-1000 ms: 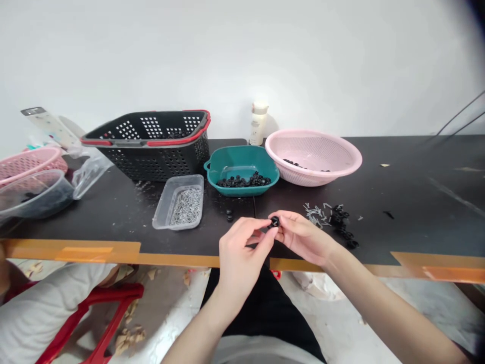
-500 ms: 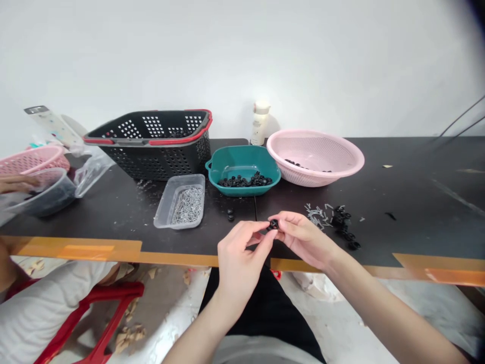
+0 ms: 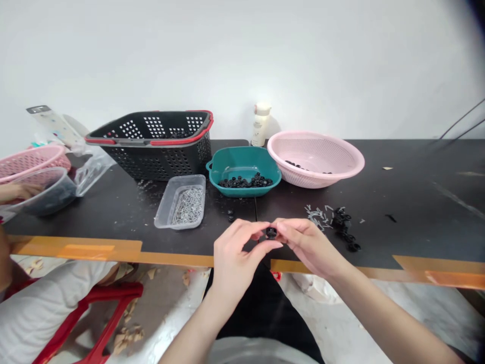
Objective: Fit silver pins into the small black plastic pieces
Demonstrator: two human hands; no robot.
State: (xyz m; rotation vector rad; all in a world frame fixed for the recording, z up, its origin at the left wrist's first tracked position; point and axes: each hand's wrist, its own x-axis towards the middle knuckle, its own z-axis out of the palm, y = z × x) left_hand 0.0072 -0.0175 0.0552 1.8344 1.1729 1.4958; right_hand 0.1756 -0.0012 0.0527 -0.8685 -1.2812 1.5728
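Note:
A small round black part (image 3: 271,232) is held at the table's front edge between my two hands. My left hand (image 3: 237,258) pinches it between thumb and forefinger. From the other side, the fingertips of my right hand (image 3: 308,245) close on the same part. Right of my hands lie a loose pile of black parts (image 3: 343,222) and scattered metal pins (image 3: 319,216). Two black pieces (image 3: 230,216) rest left of my hands. Behind them stands a teal basin (image 3: 244,192) with many black parts, beside a clear tray (image 3: 161,215) of metal pins.
A black basket (image 3: 159,159) with red-trimmed handles stands back left, a pink colander (image 3: 316,179) back right. A white bottle (image 3: 260,126) stands behind the teal basin. At far left, another person's hand (image 3: 18,192) is in a clear bowl (image 3: 56,199).
The black part has turned and sits slightly lower between my fingers. My left thumb has shifted to the right under it. The other person's hand has moved slightly.

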